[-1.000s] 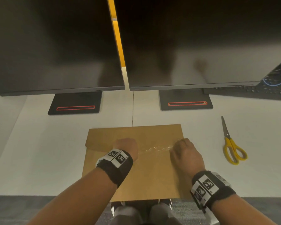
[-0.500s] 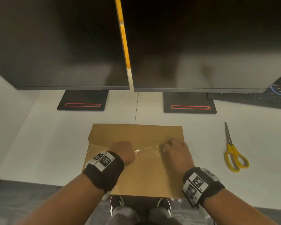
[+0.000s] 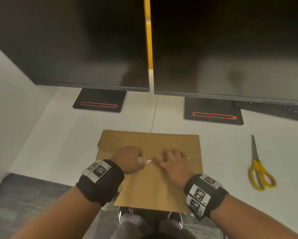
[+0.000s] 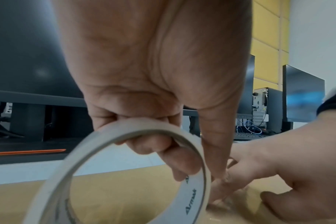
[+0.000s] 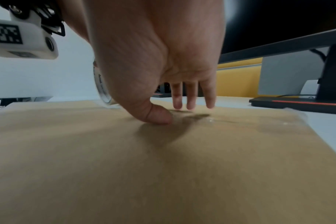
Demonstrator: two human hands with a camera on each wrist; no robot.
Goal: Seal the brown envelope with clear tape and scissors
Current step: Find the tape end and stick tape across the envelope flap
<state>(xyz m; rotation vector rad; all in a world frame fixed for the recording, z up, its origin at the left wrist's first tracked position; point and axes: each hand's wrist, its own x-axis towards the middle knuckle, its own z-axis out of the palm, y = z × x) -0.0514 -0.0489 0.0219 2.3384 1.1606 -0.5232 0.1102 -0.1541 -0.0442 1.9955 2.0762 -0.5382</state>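
Observation:
A brown envelope lies flat on the white desk, flap folded down. My left hand grips a roll of clear tape, fingers curled through its ring, low over the flap edge. A strip of clear tape runs from the roll rightward along the flap seam. My right hand lies on that strip with straight fingers and thumb pressing down on the envelope. The roll shows just behind the right thumb. Yellow-handled scissors lie on the desk to the right, untouched.
Two dark monitors hang low over the back of the desk on black bases with red stripes. A black keyboard sits at the far right. The desk's front edge runs under the envelope's near end; my shoes show below.
My right hand has slid leftward along the tape strip toward the left hand, flattening it. The gap between the two hands has shrunk. The scissors have not moved.

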